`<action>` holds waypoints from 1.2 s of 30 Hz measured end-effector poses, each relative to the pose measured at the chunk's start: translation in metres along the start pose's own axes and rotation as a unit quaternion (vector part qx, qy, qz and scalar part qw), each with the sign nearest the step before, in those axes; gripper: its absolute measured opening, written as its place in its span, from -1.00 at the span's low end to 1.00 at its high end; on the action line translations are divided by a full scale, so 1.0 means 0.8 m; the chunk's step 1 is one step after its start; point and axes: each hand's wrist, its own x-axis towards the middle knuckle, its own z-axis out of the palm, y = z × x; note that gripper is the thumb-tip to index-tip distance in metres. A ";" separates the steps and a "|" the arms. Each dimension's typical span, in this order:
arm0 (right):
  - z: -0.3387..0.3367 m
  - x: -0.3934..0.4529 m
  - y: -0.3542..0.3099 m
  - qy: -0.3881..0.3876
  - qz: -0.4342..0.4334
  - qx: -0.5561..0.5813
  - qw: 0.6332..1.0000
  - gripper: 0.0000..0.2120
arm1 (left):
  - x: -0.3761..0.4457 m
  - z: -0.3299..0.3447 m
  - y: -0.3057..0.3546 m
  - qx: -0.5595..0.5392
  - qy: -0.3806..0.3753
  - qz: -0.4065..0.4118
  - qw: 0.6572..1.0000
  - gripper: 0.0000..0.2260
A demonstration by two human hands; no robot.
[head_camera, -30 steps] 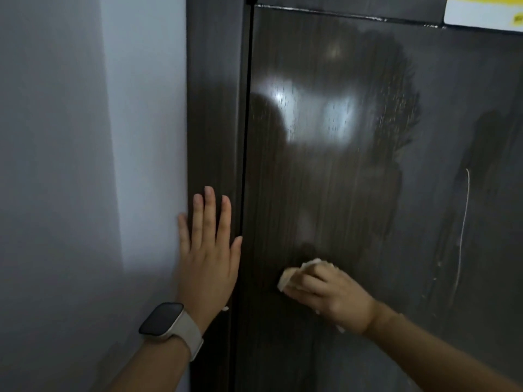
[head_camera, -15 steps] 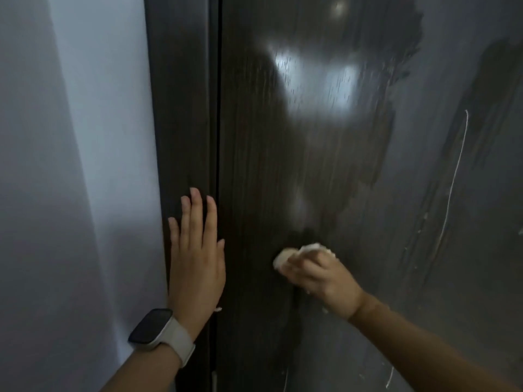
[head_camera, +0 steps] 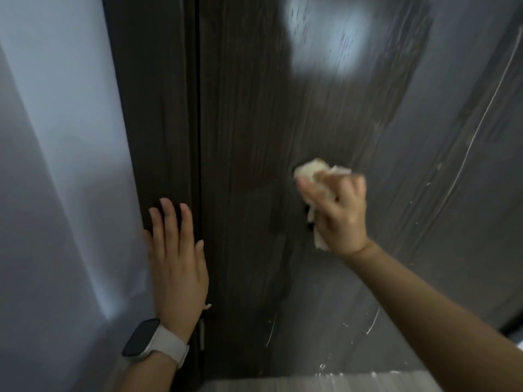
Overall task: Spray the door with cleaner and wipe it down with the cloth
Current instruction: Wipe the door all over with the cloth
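Door (head_camera: 254, 114) fills most of the view, dark and tall, running up and down. Its left part looks wiped and dark; the right part is gray and streaky with white drips. Beside it stands the frame (head_camera: 158, 123), and the left hand (head_camera: 177, 258) lies flat and open on it, holding nothing. The right hand (head_camera: 338, 213) is nearer the dirty part. It is squeezed around the cloth (head_camera: 310, 172), pressed on the door. The streaks lie to its right, so I think it should wipe that way next.
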 end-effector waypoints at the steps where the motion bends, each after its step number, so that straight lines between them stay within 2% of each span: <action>1: 0.007 -0.039 -0.012 -0.054 -0.021 0.008 0.998 -0.76 | -0.013 0.003 -0.005 0.002 -0.008 -0.006 1.000 -0.40; 3: 0.014 -0.103 -0.033 -0.146 -0.061 0.035 0.987 -0.72 | -0.028 0.006 -0.015 0.008 -0.018 -0.013 1.000 -0.38; 5: 0.014 -0.135 -0.043 -0.204 -0.083 0.056 0.974 -0.65 | -0.032 0.009 -0.022 0.018 -0.021 -0.009 1.000 -0.38; 8: 0.005 -0.113 -0.037 -0.240 -0.101 0.039 0.965 -0.76 | -0.031 0.013 -0.026 0.017 -0.011 0.004 1.000 -0.39; 10: -0.007 -0.072 -0.024 -0.201 -0.059 0.043 0.977 -0.72 | -0.033 0.014 -0.032 0.025 -0.015 0.014 0.999 -0.38; 12: -0.012 -0.031 -0.012 -0.103 0.017 0.024 0.994 -0.83 | -0.034 0.013 -0.038 0.039 -0.017 0.028 0.999 -0.39; 14: -0.006 -0.018 -0.014 0.001 0.076 -0.004 0.997 -0.78 | -0.031 0.013 -0.038 0.045 -0.014 0.032 0.998 -0.40; 15: 0.001 -0.027 -0.021 0.017 0.084 -0.006 0.996 -0.75 | -0.030 0.013 -0.036 0.044 -0.013 0.027 0.999 -0.40; 17: 0.018 -0.076 -0.045 -0.014 0.029 0.001 0.999 -0.79 | -0.031 0.015 -0.032 0.039 -0.010 0.014 0.999 -0.39; 18: 0.025 -0.111 -0.059 -0.057 0.001 0.024 0.998 -0.80 | -0.033 0.015 -0.030 0.037 -0.007 0.011 0.999 -0.39; 21: 0.037 -0.190 -0.090 -0.190 -0.018 0.069 0.979 -0.75 | -0.034 0.012 -0.029 0.043 -0.012 0.014 0.999 -0.41; 23: 0.038 -0.201 -0.097 -0.219 -0.036 0.077 0.972 -0.75 | -0.033 0.009 -0.031 0.044 -0.017 0.018 0.999 -0.40; 25: 0.032 -0.176 -0.089 -0.210 -0.052 0.087 0.972 -0.75 | -0.032 0.006 -0.033 0.043 -0.019 0.019 0.999 -0.40; 27: 0.021 -0.123 -0.076 -0.137 -0.036 0.079 0.987 -0.71 | -0.031 0.004 -0.034 0.042 -0.020 0.022 0.999 -0.39; 29: 0.012 -0.058 -0.058 -0.051 0.028 0.054 0.997 -0.67 | -0.031 0.005 -0.035 0.044 -0.020 0.022 0.999 -0.38; 32: 0.026 0.007 -0.054 0.063 0.116 0.028 0.991 -0.69 | -0.029 0.004 -0.034 0.044 -0.015 0.019 0.999 -0.36; 34: 0.043 -0.014 -0.070 0.050 0.070 0.030 0.996 -0.75 | -0.029 0.004 -0.034 0.041 -0.015 0.015 0.999 -0.36; 36: 0.056 -0.071 -0.091 -0.058 -0.018 0.073 0.995 -0.77 | -0.030 0.004 -0.034 0.039 -0.015 0.011 0.999 -0.36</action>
